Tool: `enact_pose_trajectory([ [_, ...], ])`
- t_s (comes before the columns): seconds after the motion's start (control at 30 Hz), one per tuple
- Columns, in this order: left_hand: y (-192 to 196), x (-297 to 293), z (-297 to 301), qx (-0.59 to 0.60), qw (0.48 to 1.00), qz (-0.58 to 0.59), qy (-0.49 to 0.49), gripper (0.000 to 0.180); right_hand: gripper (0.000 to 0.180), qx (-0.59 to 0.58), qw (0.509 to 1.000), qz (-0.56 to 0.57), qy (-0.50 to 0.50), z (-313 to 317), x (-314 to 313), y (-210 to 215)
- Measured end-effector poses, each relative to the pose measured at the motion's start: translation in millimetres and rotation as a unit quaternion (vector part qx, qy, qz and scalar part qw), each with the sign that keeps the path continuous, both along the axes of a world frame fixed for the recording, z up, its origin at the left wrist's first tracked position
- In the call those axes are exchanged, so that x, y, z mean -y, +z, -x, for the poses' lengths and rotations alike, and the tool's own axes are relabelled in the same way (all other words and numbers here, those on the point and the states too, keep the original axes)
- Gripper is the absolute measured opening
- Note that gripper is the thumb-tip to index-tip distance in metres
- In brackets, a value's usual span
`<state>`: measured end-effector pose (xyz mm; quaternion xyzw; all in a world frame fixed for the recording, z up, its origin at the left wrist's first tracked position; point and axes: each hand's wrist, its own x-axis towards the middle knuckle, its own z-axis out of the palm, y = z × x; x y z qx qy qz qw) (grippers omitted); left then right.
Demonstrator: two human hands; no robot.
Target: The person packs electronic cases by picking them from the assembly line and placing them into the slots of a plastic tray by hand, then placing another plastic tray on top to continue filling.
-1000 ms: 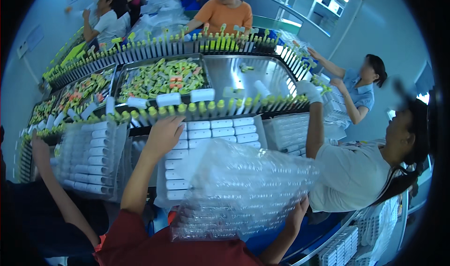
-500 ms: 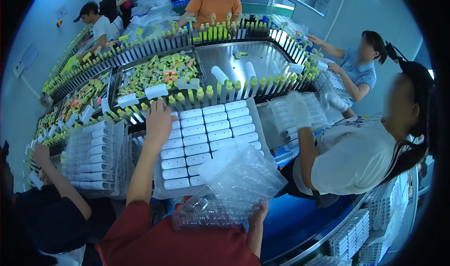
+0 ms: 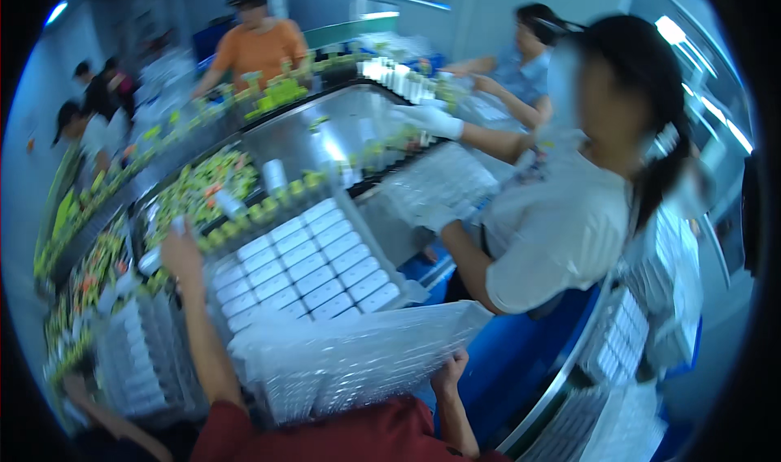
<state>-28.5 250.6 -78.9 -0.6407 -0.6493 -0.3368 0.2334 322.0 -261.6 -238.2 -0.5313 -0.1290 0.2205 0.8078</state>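
Note:
My right hand [image 3: 450, 372] grips the right edge of a clear plastic blister tray [image 3: 358, 352], held tilted close to my body over the near part of the work surface. Beyond it lies a filled tray [image 3: 399, 291] with rows of white rounded casings [image 3: 313, 268]. My left hand [image 3: 184, 254] is stretched out past that tray's left side, at the row of yellow-green-topped posts [image 3: 260, 211]. A white casing [image 3: 177, 224] shows at its fingertips; blur hides whether the fingers close on it.
Metal pans [image 3: 277, 132] behind the posts hold many small green and orange parts [image 3: 199, 184]. At right a gloved co-worker [image 3: 561, 210] handles clear trays [image 3: 443, 181]. Another person's arm [image 3: 114, 421] reaches in at lower left, near stacked trays [image 3: 138, 364]. More stacks [image 3: 618, 336] stand at right.
The view has swung right. My left hand has moved left along the posts toward a white casing. The clear tray in my right hand has been spread wider across the filled tray's near edge.

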Motion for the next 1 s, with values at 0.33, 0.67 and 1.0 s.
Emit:
enact_pose_trajectory([
  [0.33,13,-26,37,-0.296,0.947,0.087,0.089,0.037,0.032,0.084,0.996,-0.012,0.042,32,-32,54],
  [0.67,105,184,-32,-0.092,0.993,0.067,-0.017,0.029,0.024,0.099,0.989,-0.032,-0.107,-43,33,115],
  [1.0,66,147,-57,-0.067,0.925,0.321,-0.195,0.036,0.031,0.041,0.700,-0.407,-0.586,-94,207,234],
])
